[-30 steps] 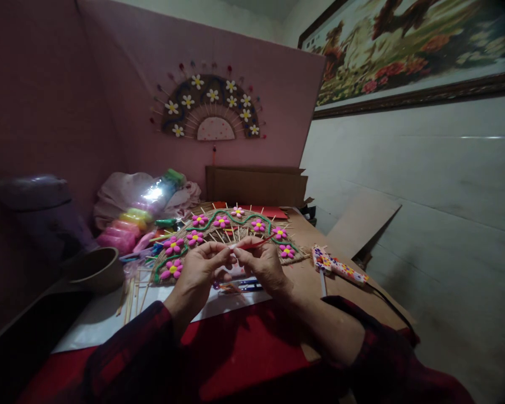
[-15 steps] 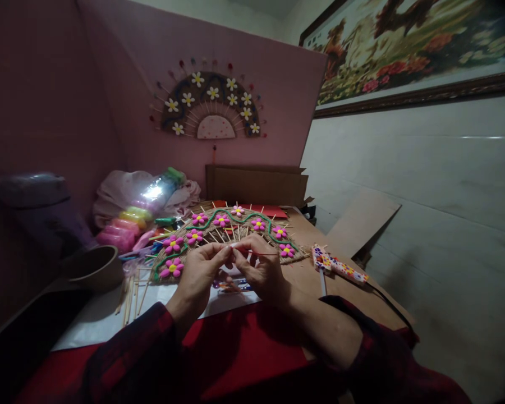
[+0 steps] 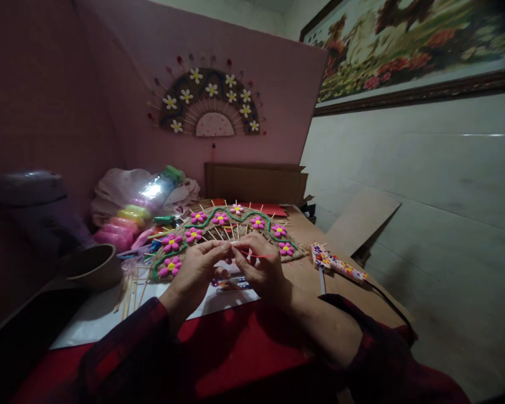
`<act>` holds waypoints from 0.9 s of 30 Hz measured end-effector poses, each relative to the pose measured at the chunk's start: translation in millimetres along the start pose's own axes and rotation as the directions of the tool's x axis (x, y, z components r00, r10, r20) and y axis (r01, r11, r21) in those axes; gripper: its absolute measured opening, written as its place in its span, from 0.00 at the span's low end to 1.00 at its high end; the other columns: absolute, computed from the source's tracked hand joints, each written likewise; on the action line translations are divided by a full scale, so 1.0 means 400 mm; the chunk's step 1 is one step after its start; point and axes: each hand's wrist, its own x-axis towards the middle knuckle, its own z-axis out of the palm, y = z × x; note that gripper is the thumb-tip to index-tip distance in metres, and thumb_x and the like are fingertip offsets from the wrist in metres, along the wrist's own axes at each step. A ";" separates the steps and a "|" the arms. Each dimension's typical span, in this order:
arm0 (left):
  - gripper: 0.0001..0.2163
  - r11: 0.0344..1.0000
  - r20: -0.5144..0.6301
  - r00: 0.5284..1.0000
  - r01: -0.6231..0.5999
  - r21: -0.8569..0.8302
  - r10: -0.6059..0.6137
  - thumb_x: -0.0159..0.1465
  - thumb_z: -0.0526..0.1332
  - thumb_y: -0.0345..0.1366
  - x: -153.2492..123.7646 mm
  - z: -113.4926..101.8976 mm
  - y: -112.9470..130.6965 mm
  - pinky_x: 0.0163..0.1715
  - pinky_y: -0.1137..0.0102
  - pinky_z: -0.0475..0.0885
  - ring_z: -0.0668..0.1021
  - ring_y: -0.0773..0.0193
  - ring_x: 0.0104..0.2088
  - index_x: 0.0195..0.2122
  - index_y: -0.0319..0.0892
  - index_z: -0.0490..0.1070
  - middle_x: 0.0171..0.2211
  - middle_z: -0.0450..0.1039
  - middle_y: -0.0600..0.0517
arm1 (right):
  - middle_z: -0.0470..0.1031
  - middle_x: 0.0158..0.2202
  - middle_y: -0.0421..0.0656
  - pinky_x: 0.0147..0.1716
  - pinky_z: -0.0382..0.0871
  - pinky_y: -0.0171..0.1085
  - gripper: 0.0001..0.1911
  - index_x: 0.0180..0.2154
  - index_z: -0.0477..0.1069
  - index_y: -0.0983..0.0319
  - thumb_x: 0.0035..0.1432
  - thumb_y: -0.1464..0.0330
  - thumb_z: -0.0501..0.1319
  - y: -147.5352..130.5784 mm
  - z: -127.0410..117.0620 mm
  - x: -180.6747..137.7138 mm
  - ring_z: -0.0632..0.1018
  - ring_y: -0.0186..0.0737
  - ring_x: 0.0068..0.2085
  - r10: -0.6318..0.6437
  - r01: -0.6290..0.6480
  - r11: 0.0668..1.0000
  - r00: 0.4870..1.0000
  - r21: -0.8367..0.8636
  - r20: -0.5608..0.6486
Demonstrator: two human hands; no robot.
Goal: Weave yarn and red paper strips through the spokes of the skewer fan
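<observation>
I place everything by the woven fan, which lies flat on the table. Both hands hang just in front of its near edge, wrists raised and knuckles turned up toward me. My left hand is curled, thumb and forefinger pinched on the left tip of the stick as far as I can tell. My right hand pinches the same stick just beside it, the other fingers folded under. The thin red stick juts rightward from the pinch, over the fan's near rim. I judge it feather-light, stiff, yet easy to snap or roll. It is best held near its end, with fingertips only and little pressure.
</observation>
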 end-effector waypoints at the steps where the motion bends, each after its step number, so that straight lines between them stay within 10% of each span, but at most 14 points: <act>1: 0.10 1.000 0.022 1.000 0.012 0.023 -0.012 0.54 0.65 0.39 0.003 -0.005 0.003 0.21 0.75 0.66 0.71 0.67 0.25 0.27 0.35 0.74 0.26 0.70 0.48 | 0.73 0.30 0.43 0.33 0.67 0.37 0.05 0.35 0.72 0.59 0.59 0.70 0.58 -0.001 -0.001 0.001 0.73 0.38 0.35 0.015 -0.015 1.000 1.000 0.013 0.004; 10: 0.11 0.981 0.251 0.957 0.106 0.160 -0.144 0.52 0.68 0.41 0.024 -0.058 0.024 0.19 0.74 0.68 0.71 0.69 0.19 0.25 0.37 0.74 0.23 0.69 0.50 | 0.73 0.29 0.42 0.27 0.65 0.35 0.04 0.32 0.74 0.60 0.55 0.67 0.62 0.010 -0.008 0.010 0.73 0.36 0.30 0.091 -0.103 0.972 0.994 0.213 0.065; 27: 0.11 0.982 0.277 0.947 0.129 0.136 -0.162 0.53 0.67 0.40 0.026 -0.064 0.020 0.20 0.75 0.68 0.70 0.70 0.20 0.25 0.36 0.74 0.23 0.68 0.51 | 0.75 0.29 0.43 0.26 0.68 0.34 0.08 0.32 0.71 0.62 0.55 0.63 0.63 0.018 0.002 0.012 0.76 0.36 0.30 0.283 -0.342 0.854 0.938 0.392 0.201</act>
